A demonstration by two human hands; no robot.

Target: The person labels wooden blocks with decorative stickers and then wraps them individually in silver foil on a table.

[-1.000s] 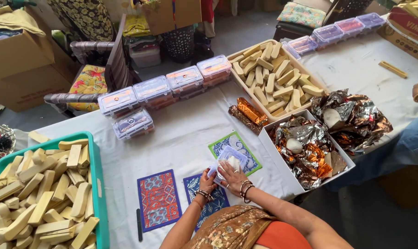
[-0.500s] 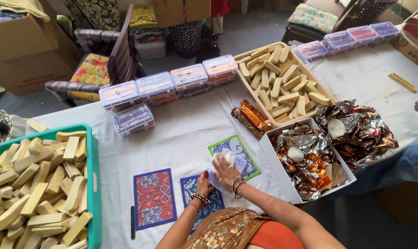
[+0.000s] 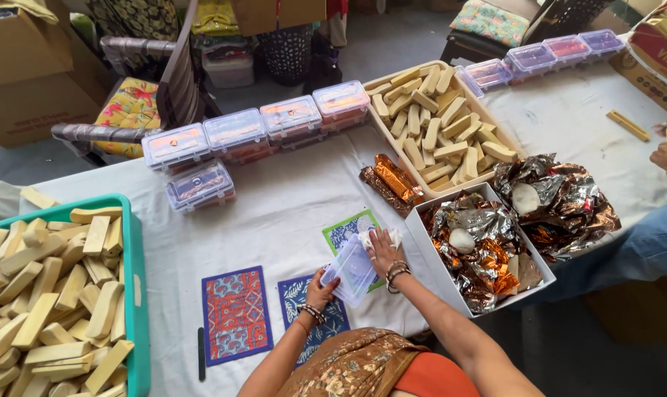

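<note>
Both hands met over a small clear plastic box (image 3: 350,270) near the front edge of the white-covered table (image 3: 275,213). The left hand (image 3: 320,288) gripped the box's near corner, fingers closed on it; the right hand (image 3: 381,248) lay flat across the far end with a bit of white paper (image 3: 387,237) under the fingertips — pressing rather than clamping. The box sat tilted over the patterned cards, partly covering the green one (image 3: 344,229).

To do this well, I'd judge, the left hand should hold the box steady against the table while the right presses evenly, so the paper lies flat and doesn't crease.

Three patterned cards were laid along the front edge: a red one (image 3: 236,314), a blue one (image 3: 304,312) and the green. Five filled lidded boxes (image 3: 234,134) stood toward the back edge — four in a row, one in front — and four more (image 3: 543,53) sat at the far right corner. A teal crate (image 3: 131,294) at the left edge and a white tray (image 3: 440,121) at the back held pale bars, too many to count. A white box (image 3: 429,246) held crumpled foil wrappers, and beside it sat another foil heap (image 3: 561,202).
</note>
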